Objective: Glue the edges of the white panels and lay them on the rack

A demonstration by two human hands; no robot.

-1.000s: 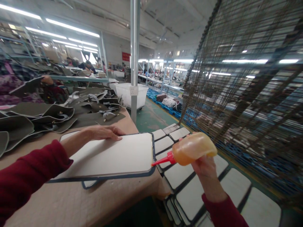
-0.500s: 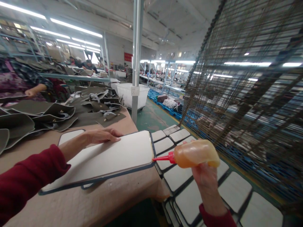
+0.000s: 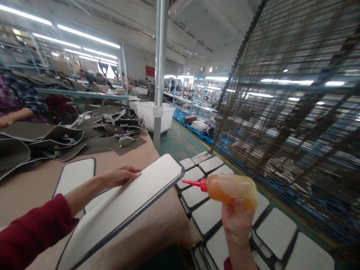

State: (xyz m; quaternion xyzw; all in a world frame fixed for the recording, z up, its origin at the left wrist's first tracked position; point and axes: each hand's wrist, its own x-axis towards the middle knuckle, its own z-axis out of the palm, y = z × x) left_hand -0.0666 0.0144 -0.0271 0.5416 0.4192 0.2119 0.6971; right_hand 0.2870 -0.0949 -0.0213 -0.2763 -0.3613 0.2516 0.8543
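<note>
My left hand (image 3: 122, 176) grips the far long edge of a white panel (image 3: 132, 198) with rounded corners and a dark blue edge. The panel slants over the table, its far end pointing away and to the right. In my right hand (image 3: 236, 219) is a squeeze bottle (image 3: 232, 191) of amber liquid, lying sideways with its red nozzle pointing left. A small gap seems to lie between the nozzle tip and the panel's far corner. Behind my left forearm, another white panel (image 3: 75, 174) with a dark edge rests on the table.
Several white panels (image 3: 209, 217) lie in rows below and to the right of the brown table (image 3: 168, 225). Dark bag pieces (image 3: 62, 135) are heaped at the left, near another person's hand (image 3: 14, 116). A metal post (image 3: 159, 127), white bin (image 3: 167, 116) and wire mesh (image 3: 281, 93) stand beyond.
The white panel has turned counter-clockwise, its far end swinging away. The nozzle tip, earlier at the panel's end edge, is now off it. More of the panel behind shows.
</note>
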